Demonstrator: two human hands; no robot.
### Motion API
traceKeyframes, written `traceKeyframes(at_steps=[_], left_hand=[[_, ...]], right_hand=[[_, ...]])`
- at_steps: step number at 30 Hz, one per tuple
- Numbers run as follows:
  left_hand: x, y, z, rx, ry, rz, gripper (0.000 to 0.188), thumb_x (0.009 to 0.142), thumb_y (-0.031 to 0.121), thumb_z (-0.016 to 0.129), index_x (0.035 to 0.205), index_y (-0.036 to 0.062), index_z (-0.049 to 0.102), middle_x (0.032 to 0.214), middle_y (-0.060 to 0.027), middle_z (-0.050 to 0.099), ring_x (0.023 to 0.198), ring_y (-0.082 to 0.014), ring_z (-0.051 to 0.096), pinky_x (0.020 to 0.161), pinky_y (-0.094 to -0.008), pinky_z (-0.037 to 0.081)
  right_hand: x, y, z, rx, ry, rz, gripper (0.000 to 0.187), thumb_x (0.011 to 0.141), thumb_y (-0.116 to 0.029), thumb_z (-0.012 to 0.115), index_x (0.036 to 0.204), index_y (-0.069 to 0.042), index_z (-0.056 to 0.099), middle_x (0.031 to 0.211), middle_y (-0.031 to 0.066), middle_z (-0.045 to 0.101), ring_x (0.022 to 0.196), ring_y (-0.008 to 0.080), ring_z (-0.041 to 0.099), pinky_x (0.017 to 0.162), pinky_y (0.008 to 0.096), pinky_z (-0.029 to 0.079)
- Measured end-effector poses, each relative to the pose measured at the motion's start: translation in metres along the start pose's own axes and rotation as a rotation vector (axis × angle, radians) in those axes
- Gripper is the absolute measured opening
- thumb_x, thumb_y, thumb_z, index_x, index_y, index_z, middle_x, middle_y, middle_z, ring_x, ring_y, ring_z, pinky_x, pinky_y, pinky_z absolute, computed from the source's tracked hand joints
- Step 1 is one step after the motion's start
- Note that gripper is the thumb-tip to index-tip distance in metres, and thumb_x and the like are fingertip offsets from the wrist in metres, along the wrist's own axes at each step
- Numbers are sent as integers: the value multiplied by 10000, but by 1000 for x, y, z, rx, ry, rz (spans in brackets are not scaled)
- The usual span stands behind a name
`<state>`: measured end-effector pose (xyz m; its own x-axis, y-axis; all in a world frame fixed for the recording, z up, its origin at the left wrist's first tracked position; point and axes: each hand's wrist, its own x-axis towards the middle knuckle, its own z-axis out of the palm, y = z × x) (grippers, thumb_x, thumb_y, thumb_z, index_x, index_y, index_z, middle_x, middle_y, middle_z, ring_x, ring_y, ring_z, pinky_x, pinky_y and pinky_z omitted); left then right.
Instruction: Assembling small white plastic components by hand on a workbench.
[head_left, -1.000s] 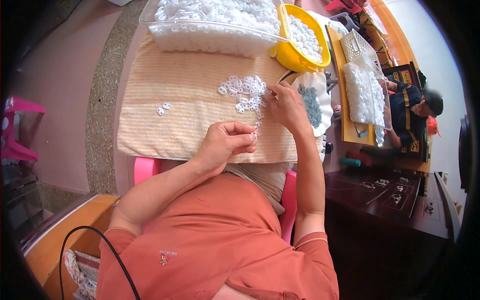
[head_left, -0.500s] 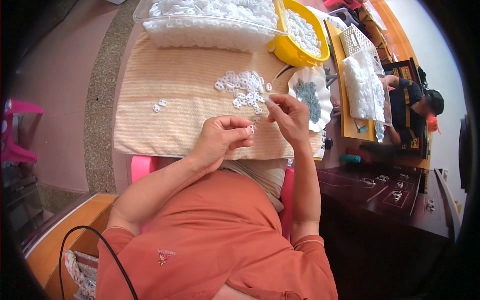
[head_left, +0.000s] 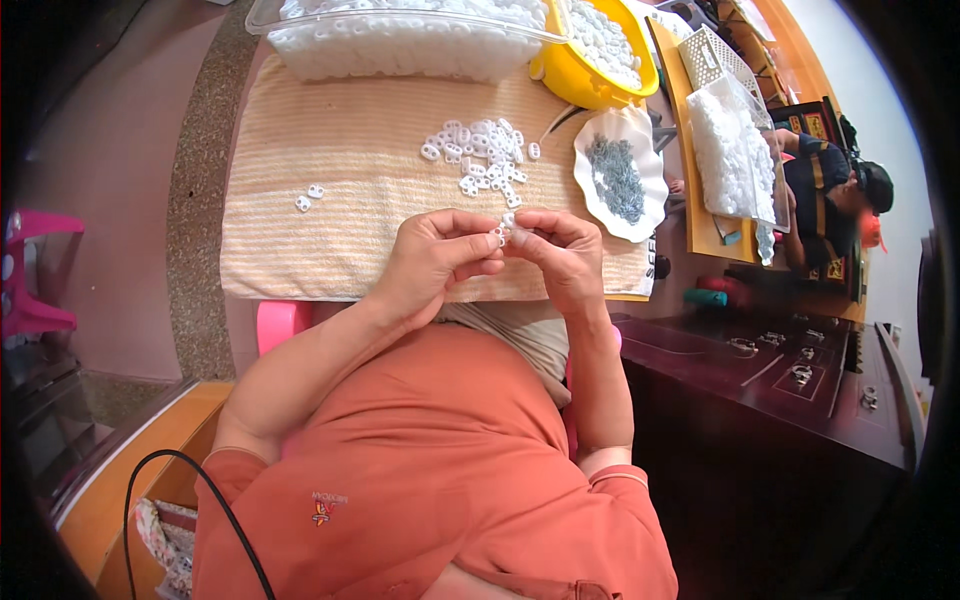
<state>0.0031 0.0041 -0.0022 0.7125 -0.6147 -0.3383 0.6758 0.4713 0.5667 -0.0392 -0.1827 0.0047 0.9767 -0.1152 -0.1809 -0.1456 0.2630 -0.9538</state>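
Both hands meet above the near part of a striped towel [head_left: 330, 245]. My left hand [head_left: 437, 255] pinches a small white plastic piece with holes [head_left: 500, 237] between thumb and fingertips. Against it, my right hand [head_left: 562, 255] is closed, its fingertips at another white bit [head_left: 508, 219] partly hidden by the fingers. A loose pile of white oval two-hole pieces [head_left: 490, 145] lies just beyond the hands. Right of the pile is a white scalloped dish [head_left: 655, 190] with many tiny grey parts [head_left: 617, 180]. Two white pieces [head_left: 309, 197] lie apart on the left.
A clear bin [head_left: 400, 50] full of white pieces stands at the far edge, beside a yellow basin [head_left: 580, 85] of more. Tweezers-like dark tool [head_left: 565, 118] lies near the dish. Across on the right, a person [head_left: 825, 190] sits by another clear bin [head_left: 725, 150].
My right hand has come left and nearer from beside the pile, and its fingertips now meet those of my left hand at the white piece. The view has shifted slightly.
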Motion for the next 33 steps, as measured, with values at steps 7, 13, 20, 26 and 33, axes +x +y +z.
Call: traceKeyframes(at_steps=[7, 13, 20, 26, 33], left_hand=[[-1, 1, 1, 0, -7, -8, 137, 868, 21, 642, 996, -29, 642, 943, -102, 676, 797, -132, 651, 743, -251, 571], [0, -1, 1, 7, 9, -22, 147, 866, 20, 645, 1006, -23, 642, 939, -99, 678, 794, -128, 653, 745, -243, 569], [1, -4, -2, 1, 8, -17, 161, 867, 24, 648, 1020, -25, 637, 953, -102, 679, 795, -134, 658, 747, -247, 569], [1, -5, -1, -4, 10, -25, 152, 870, 25, 646, 1013, -25, 636, 961, -101, 679, 803, -134, 659, 742, -249, 568], [2, -7, -2, -5, 9, -27, 150, 871, 19, 644, 1019, -5, 634, 946, -102, 682, 798, -147, 674, 742, -256, 577]], right_hand=[[-4, 6, -4, -13, -23, 5, 163, 827, 33, 686, 988, 52, 662, 914, 121, 692, 796, 158, 682, 712, 278, 586], [-7, 8, -4, 16, -10, 37, 138, 834, 17, 683, 966, 54, 670, 874, 119, 694, 751, 153, 681, 687, 270, 580], [-8, 8, -4, 59, -33, 26, 222, 833, 30, 672, 1051, 55, 642, 858, 109, 686, 730, 160, 678, 665, 269, 574], [-9, 10, -6, 78, -52, 30, 313, 835, 32, 667, 1143, 54, 615, 883, 102, 679, 735, 158, 673, 664, 258, 560], [-9, 13, -8, 52, -92, 25, 276, 859, 1, 663, 1125, 59, 621, 889, 101, 683, 740, 146, 670, 665, 257, 559]])
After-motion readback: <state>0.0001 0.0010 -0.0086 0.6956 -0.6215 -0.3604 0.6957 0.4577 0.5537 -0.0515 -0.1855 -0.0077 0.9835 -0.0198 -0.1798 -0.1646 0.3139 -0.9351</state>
